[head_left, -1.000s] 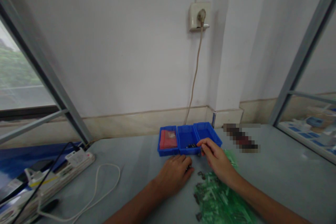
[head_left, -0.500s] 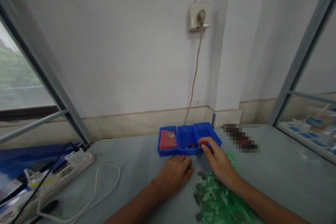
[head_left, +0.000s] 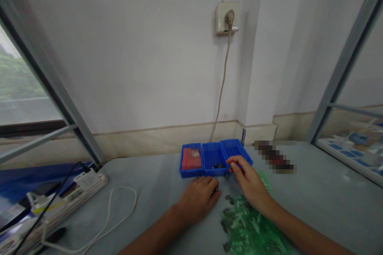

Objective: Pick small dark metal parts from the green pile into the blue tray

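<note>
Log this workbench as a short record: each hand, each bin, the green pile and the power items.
Left hand: left hand, curled on the table, dark bits showing by its thumb
Right hand: right hand, fingertips close together before the bins; anything pinched is too small to tell
Left bin: blue, red packet inside
Middle bin: blue, small dark parts inside
Right bin: blue, partly hidden
Green pile: translucent, under the right forearm
Power: wall socket, power strip
</note>
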Available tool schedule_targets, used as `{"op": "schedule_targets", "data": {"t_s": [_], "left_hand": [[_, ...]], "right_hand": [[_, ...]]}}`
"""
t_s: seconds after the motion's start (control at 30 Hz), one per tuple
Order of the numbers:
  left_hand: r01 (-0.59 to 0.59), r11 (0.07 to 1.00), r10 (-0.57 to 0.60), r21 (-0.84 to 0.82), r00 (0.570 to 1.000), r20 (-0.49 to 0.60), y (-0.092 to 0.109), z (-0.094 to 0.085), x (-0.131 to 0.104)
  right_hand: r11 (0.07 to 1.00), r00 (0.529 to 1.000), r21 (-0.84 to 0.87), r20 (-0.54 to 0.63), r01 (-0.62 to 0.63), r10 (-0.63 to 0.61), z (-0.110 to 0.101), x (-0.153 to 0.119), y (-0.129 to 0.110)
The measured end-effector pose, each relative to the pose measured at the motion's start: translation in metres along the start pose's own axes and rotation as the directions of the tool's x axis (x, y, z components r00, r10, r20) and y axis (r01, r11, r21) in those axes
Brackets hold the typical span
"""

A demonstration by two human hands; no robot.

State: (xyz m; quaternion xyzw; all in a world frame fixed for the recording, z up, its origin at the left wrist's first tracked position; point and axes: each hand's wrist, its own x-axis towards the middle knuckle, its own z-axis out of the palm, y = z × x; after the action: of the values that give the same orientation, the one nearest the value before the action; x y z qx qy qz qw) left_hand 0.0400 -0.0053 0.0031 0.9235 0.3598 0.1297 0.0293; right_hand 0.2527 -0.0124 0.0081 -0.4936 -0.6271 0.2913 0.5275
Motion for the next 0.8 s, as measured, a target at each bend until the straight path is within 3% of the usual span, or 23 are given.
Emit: {"op": "schedule_targets", "data": {"t_s": [0.8], "left_hand": [[-0.002, 1.0, 0.002, 0.019, 1.0, -0.009, 0.0001, 0.0008, 0.0001]], "right_hand": [[1.0, 1.0, -0.026, 0.003, 0.014, -0.014, -0.0006, 0.0007, -0.0029]]}}
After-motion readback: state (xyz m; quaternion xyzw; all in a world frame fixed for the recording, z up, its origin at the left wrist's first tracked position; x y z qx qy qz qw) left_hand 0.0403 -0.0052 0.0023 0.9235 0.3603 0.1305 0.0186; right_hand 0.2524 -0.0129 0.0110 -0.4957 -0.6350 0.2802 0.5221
